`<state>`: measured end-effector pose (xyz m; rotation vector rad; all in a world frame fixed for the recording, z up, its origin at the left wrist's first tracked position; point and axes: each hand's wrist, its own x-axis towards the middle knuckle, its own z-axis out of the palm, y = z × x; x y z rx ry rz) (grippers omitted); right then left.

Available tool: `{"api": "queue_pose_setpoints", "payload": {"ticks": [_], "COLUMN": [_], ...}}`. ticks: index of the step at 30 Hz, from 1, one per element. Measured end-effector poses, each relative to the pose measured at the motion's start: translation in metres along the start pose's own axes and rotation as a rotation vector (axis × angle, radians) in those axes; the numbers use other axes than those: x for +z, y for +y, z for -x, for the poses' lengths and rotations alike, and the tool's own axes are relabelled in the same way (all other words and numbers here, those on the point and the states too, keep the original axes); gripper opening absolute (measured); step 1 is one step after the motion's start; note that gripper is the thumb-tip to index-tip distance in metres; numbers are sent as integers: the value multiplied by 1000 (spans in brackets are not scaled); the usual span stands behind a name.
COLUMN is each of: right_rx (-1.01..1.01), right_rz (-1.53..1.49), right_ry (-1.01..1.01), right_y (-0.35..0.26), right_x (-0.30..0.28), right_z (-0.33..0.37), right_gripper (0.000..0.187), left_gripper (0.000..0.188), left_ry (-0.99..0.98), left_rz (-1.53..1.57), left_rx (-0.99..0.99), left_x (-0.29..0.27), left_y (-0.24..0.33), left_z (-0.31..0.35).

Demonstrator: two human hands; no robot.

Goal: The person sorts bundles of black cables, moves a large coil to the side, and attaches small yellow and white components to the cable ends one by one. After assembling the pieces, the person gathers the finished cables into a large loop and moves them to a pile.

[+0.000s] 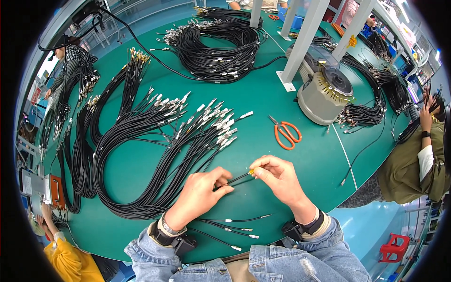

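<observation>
Between my hands runs a short stretch of black cable [240, 178]. My left hand [203, 189] pinches it with thumb and forefinger. At the cable's end is a small yellow piece [252, 172], held between the thumb and fingers of my right hand [277, 177]; its exact kind is too small to make out. Just beyond my left hand lies a big curved bundle of black cables [141, 188] with white-tagged ends [221, 123]. A few loose cable ends [242, 230] lie close to my body, below my left hand. Orange-handled scissors [286, 135] rest beyond my right hand.
A beige round machine [325, 96] stands by a grey post [300, 47] at the right. A coiled cable bundle [211, 51] lies at the far side of the green table [263, 94]. Other people work at left and right. A red stool [394, 247] stands on the floor.
</observation>
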<state>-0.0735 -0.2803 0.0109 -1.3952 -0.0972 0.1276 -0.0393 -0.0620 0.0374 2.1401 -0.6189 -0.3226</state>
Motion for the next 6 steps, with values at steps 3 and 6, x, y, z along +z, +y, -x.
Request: {"api": "queue_pose_setpoints", "payload": {"ticks": [3,6], "right_rx": [8,11], "right_rz": [-5,-7], "right_ry": [-5,-5], "right_y": [-1,0], "right_x": [-1,-1], "right_z": [0,0], "right_gripper": [14,14], "left_gripper": [19,22], "left_ry": [-10,-15], "left_rz": [25,-41], "left_rx": [-65,-25], "left_x": [-4,-5], "left_y": [1,-5], "left_z": [0,1]}}
